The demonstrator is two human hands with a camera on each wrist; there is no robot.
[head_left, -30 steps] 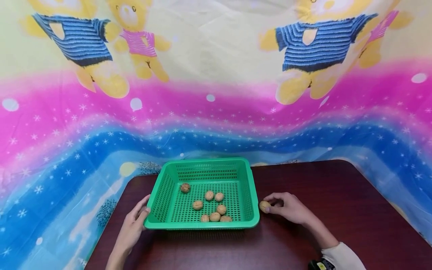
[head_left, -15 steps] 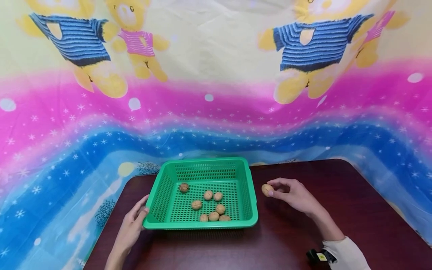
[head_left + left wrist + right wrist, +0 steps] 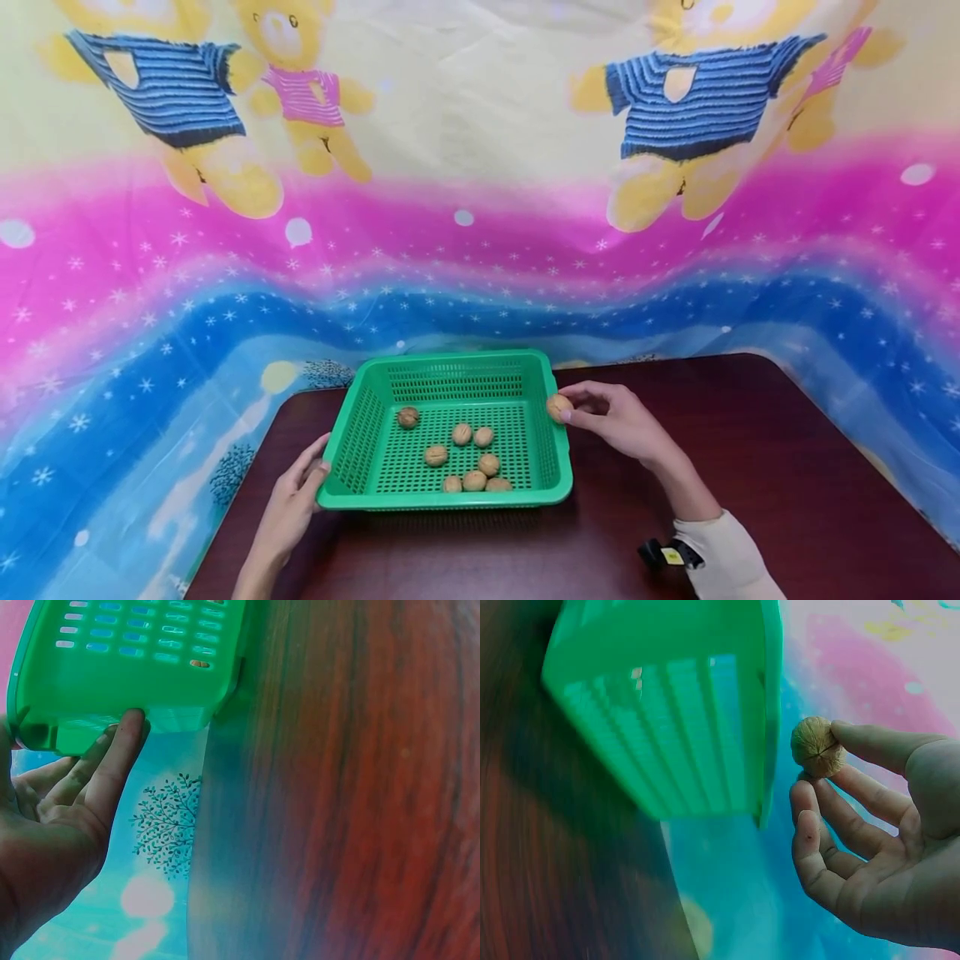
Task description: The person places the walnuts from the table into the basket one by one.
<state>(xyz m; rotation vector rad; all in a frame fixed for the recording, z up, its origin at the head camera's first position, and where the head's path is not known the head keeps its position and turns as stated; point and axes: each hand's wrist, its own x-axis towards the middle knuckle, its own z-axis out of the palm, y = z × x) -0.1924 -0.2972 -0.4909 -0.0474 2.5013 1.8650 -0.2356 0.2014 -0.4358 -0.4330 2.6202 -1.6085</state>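
A walnut is pinched between the thumb and fingertips of my right hand, overlapping the right rim of a green plastic basket in the head view. From the right wrist, the same walnut shows raised beside the basket's slotted wall. My left hand holds the basket's left rim, thumb at the edge and fingers against the outer side. Several walnuts lie on the basket floor, among them a darker walnut at the back left and a paler walnut near the middle.
The basket stands on a dark reddish-brown wooden table with rounded back corners. Behind and around the table hangs a printed cloth with bears and snowflakes. A black wrist strap sits at the right sleeve.
My right hand has lifted the walnut from beside the basket's right side, then carried it left to the right rim. My left hand stays at the left rim.
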